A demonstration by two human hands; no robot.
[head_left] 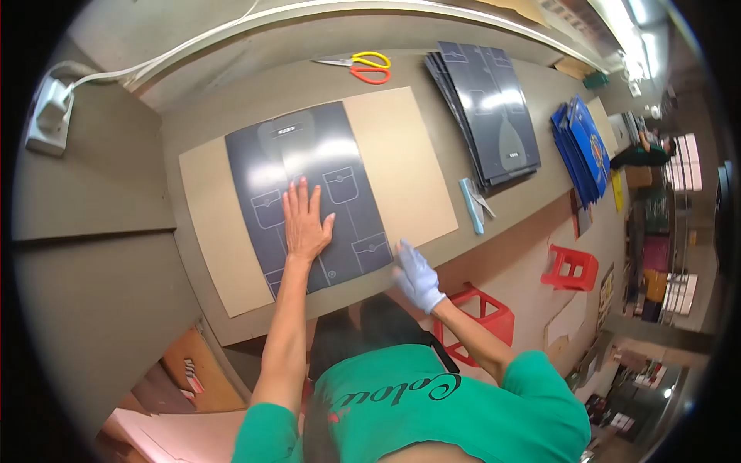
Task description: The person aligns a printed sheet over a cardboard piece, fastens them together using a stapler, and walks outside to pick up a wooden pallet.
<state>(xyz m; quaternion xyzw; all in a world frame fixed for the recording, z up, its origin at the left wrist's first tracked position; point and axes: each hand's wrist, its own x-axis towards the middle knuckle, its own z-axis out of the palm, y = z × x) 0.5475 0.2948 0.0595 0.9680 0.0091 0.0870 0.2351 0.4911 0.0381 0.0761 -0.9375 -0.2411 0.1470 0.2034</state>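
A glossy dark sheet (297,143) printed with pocket outlines and a button lies across a wider beige board (401,162) on the workbench. My bare left hand (306,224) rests flat on the middle of the dark sheet, fingers spread. My right hand (417,279), in a pale blue glove, is by the sheet's lower right corner at the bench's front edge. Its fingers are stretched out with the thumb apart, and nothing shows in them. Whether it touches the sheet, I cannot tell.
Scissors (363,66) with yellow and red handles lie at the back. To the right are a stack of similar dark sheets (494,116), a light-blue-handled tool (473,207) and blue printed pieces (584,150). Red stools (494,316) stand beyond the front edge. Another person (652,154) is farther off.
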